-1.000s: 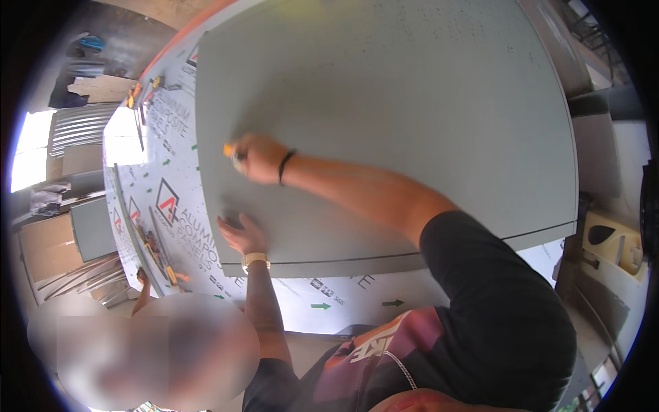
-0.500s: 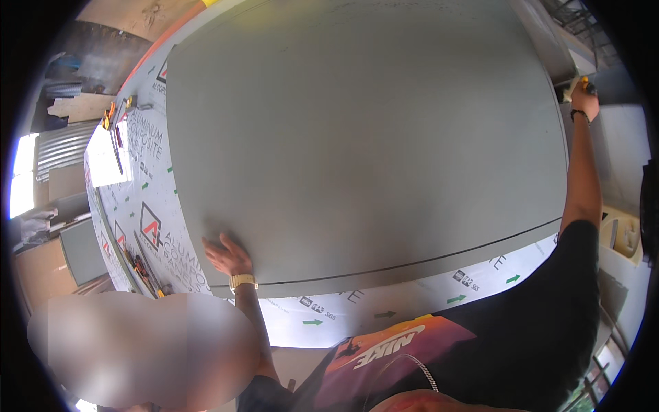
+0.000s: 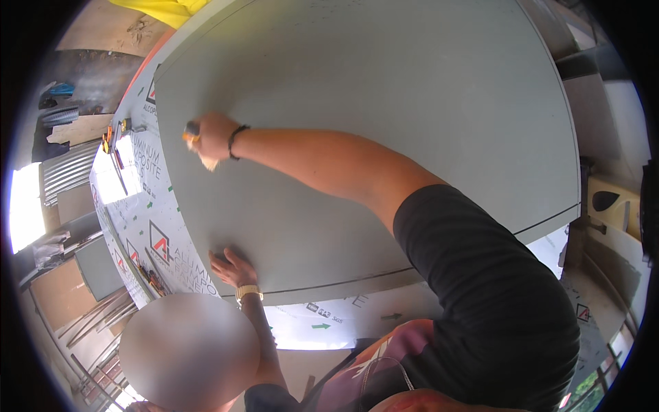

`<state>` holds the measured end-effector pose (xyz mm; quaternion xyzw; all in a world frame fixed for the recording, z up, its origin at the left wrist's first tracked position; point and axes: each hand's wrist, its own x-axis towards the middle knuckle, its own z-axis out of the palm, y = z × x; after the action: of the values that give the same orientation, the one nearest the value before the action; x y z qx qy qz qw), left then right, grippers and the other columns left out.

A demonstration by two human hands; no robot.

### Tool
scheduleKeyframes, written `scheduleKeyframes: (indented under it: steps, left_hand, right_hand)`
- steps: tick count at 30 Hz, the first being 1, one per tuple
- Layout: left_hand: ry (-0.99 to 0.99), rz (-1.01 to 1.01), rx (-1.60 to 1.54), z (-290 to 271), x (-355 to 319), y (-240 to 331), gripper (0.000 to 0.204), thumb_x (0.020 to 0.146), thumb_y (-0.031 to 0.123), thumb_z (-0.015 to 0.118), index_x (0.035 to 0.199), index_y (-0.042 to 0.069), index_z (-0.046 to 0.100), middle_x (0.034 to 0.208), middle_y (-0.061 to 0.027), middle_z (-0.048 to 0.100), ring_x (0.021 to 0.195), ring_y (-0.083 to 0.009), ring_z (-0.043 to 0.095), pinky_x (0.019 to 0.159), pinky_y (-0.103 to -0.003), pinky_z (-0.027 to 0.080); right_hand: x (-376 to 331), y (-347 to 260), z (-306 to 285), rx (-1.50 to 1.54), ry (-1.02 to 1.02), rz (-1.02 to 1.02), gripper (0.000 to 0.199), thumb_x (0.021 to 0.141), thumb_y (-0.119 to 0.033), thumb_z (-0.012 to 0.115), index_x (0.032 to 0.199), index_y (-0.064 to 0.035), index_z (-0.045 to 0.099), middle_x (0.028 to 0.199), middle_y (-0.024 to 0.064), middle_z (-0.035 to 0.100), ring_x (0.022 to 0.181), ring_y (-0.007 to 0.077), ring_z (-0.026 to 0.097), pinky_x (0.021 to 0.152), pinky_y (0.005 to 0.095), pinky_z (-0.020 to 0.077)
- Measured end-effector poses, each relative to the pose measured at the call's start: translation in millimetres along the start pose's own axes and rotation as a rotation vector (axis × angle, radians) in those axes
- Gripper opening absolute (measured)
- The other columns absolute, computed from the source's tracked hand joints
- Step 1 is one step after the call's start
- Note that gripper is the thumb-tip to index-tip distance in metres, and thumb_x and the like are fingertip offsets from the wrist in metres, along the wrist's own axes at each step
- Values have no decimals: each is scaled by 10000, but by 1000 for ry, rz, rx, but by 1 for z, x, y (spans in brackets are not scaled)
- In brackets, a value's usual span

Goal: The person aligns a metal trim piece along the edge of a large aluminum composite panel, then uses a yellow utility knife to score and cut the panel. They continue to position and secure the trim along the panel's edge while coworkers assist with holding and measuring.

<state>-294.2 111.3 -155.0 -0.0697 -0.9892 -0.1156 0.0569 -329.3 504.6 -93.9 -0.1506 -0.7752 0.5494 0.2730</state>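
A large grey flat panel (image 3: pixel 412 89) lies in front of me, with a dark line running across it close to its near edge. My right hand (image 3: pixel 218 136) reaches across to the panel's left part, closed around a brush (image 3: pixel 208 163) with pale bristles and an orange and black handle. The bristles point toward the panel's surface; whether they touch it is hard to tell. Nearer to me, my left hand (image 3: pixel 235 268), with a watch at the wrist, rests on the panel's near left corner, its fingers spread.
Beneath the grey panel is a sheet with printed white film (image 3: pixel 206 264), showing along the left and near sides. Hand tools (image 3: pixel 110 141) lie on its far left. Yellow material (image 3: pixel 171 8) is at the far left. A person (image 3: pixel 192 350), blurred, is at the lower left.
My right hand has swung from beyond the panel's right edge across to its left side, carrying the brush. My left hand has stayed at the near left corner.
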Motion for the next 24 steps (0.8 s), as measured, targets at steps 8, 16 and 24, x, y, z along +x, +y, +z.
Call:
scheduleKeyframes:
  steps: [8,16,24]
  left_hand:
    - [67,81,-95,1,-2,0,661,1078,529,420,1521,39,440,1373,-247,513,1278,-455,511,1061,-576,412]
    - [42,76,-52,2,-1,12,728,1081,566,361,1595,50,359,1492,-296,434,1374,-478,449,1119,-587,377]
    - [34,56,-37,1,1,4,784,1055,663,336,1597,98,363,1507,-258,442,1402,-461,440,1132,-609,346]
  right_hand:
    - [-57,188,-503,-768,800,303,407,923,-388,677,1045,-3,730,997,236,753,949,366,733,799,458,562]
    - [-297,158,-901,-1373,1156,492,693,888,-668,617,1175,-56,773,1087,185,785,1091,299,747,914,463,586]
    - [69,104,-251,-947,137,-445,312,1037,-352,590,987,-102,771,691,101,671,619,254,663,554,411,530]
